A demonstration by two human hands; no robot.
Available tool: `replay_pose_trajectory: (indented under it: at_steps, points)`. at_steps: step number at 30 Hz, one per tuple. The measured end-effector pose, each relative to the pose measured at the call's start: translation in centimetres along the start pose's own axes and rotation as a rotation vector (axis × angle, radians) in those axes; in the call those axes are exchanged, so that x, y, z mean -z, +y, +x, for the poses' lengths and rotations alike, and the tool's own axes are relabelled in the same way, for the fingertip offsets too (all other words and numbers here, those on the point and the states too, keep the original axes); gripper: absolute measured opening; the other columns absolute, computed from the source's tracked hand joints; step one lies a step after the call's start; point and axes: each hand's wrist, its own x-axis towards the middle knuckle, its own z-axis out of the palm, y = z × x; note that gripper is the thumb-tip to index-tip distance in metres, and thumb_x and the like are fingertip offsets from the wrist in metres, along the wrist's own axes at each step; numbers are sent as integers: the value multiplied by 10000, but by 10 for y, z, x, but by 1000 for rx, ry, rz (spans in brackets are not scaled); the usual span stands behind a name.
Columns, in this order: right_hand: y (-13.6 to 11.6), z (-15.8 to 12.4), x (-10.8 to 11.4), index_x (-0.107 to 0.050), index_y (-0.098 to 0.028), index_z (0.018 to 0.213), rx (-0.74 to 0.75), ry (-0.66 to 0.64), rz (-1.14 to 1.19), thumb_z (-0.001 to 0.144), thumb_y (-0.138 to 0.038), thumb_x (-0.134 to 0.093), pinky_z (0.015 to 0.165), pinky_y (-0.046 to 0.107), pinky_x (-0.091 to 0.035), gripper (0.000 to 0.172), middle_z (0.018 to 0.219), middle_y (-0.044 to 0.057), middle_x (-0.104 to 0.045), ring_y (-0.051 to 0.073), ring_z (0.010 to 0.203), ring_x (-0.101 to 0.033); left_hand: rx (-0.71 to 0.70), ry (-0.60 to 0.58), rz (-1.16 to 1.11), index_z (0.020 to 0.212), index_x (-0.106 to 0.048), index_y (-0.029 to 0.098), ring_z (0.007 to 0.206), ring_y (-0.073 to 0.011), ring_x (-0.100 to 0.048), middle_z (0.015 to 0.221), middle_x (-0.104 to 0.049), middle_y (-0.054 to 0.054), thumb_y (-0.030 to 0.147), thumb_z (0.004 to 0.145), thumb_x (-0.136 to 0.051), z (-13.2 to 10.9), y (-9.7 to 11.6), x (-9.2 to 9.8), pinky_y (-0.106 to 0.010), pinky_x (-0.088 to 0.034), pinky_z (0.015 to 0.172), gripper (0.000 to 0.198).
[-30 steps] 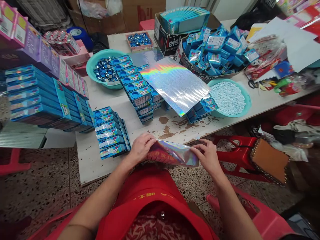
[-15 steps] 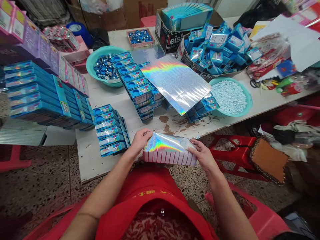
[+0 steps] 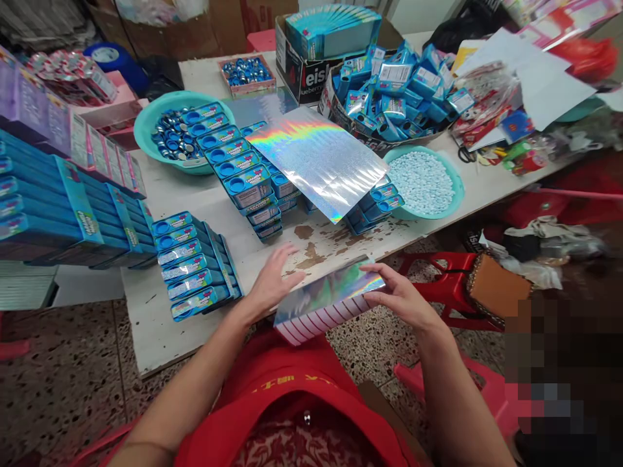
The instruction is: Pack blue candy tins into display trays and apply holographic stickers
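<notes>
A holographic silver sheet (image 3: 321, 285) lies over a block of white-and-pink pieces (image 3: 324, 319) divided by dark red lines, held at the table's near edge above my lap. My right hand (image 3: 402, 298) grips the block's right end, thumb in front and fingers over the top. My left hand (image 3: 272, 282) is open beside the left end, its fingers stretched toward the table; whether its palm touches the block cannot be told. Left of that hand stands a stack of blue candy packs (image 3: 195, 266). Ahead, a loose holographic sheet (image 3: 326, 162) rests across more blue packs (image 3: 243, 172).
A green bowl of blue caps (image 3: 146, 123) stands at the back left, and a bowl of pale blue candies (image 3: 423, 181) at the right. Behind are a carton of blue packs (image 3: 394, 97) and a pink tray (image 3: 248, 74). A red stool (image 3: 442, 279) stands to the right.
My left hand has let go of the block's left end and opened its fingers. The block now tilts, its left end lower and nearer me. The whole view has shifted.
</notes>
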Motion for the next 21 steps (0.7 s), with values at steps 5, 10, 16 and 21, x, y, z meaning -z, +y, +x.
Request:
replay_pose_trajectory:
  at_steps: [5,10,16,21]
  points:
    - [-31,19,-2,-527,-223,1028,75,-313,-35,709,-295,-722,662,237,-467,380,871,-16,-594,121,756,-563,-267,-458,-268,1254,-498,242,1262,-238,-405,1377,-457,-74,428,810,-570,51,47,-11,-389,-348,1027,487]
    - [-33,37,-6,-530,-226,928,267,16,-139,656,-339,-762,748,319,-491,375,880,5,-619,167,832,-591,-82,-469,-432,831,-654,163,686,-126,-525,742,-605,-18,415,773,-598,65,52,-12,-252,-399,624,264]
    - [-5,24,-47,-605,-211,1097,257,493,-298,695,-431,-704,915,437,-456,469,1187,112,-598,263,1079,-562,121,14,-609,674,-602,149,557,-83,-403,592,-491,32,385,715,-630,56,37,-20,-222,-318,554,241]
    - [7,12,-65,-670,-185,941,107,284,-173,818,-394,-558,755,313,-512,267,892,48,-708,187,809,-639,207,190,-564,785,-593,168,697,-135,-510,745,-560,-5,377,705,-615,42,29,-28,-257,-410,651,225]
